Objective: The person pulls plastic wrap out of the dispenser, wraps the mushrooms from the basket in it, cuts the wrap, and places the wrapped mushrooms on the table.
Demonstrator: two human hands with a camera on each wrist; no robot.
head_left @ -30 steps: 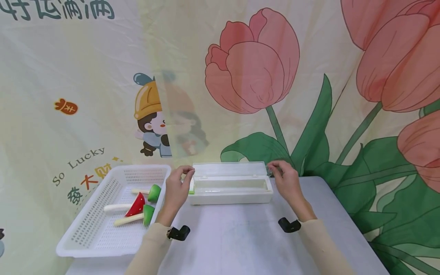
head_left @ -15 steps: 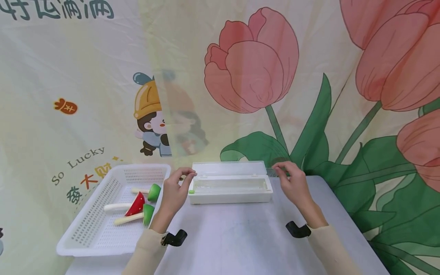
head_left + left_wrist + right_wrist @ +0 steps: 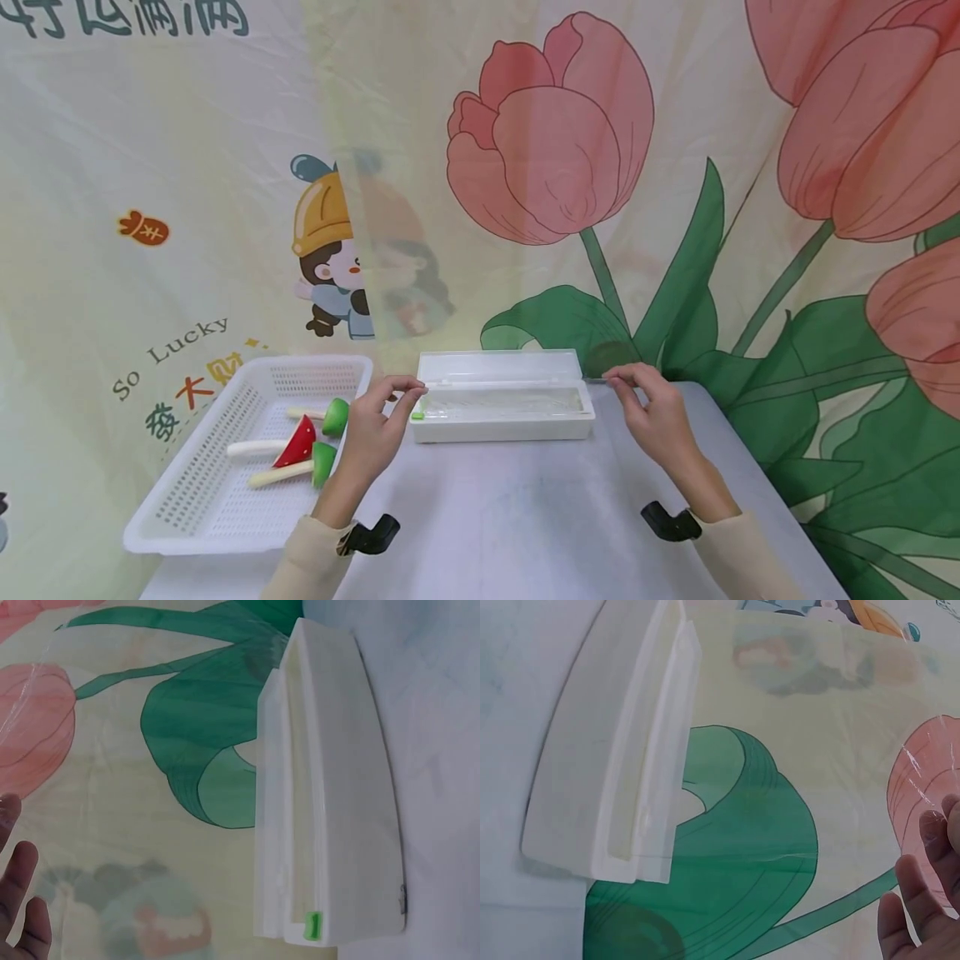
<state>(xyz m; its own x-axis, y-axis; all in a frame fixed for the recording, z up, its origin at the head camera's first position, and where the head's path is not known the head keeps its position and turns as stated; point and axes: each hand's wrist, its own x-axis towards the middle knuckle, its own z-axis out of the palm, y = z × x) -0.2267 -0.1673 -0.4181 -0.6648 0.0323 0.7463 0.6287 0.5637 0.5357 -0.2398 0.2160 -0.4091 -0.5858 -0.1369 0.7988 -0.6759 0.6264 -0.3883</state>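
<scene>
A white cling film dispenser box (image 3: 502, 431) stands on the table with its clear lid (image 3: 498, 365) raised at the back. A small green cutter slide (image 3: 313, 925) sits at its left end. My left hand (image 3: 378, 421) pinches an edge of clear cling film between thumb and fingertips, just left of the box. To the right of the box, my right hand (image 3: 660, 412) pinches the other side. Glints of the thin cling film (image 3: 922, 780) show near the right fingertips in the right wrist view; in the head view it is almost invisible.
Left of the box is a white perforated basket (image 3: 172, 500) holding a red toy piece (image 3: 298, 443) and two green ones (image 3: 323, 465), each with a pale handle. A tulip-printed cloth (image 3: 555, 167) hangs behind the white-covered table (image 3: 517, 525).
My hands have moved farther apart and lower, closer to me, the right hand going clearly rightward. Both keep their pinch on the cling film. The box and basket stay put.
</scene>
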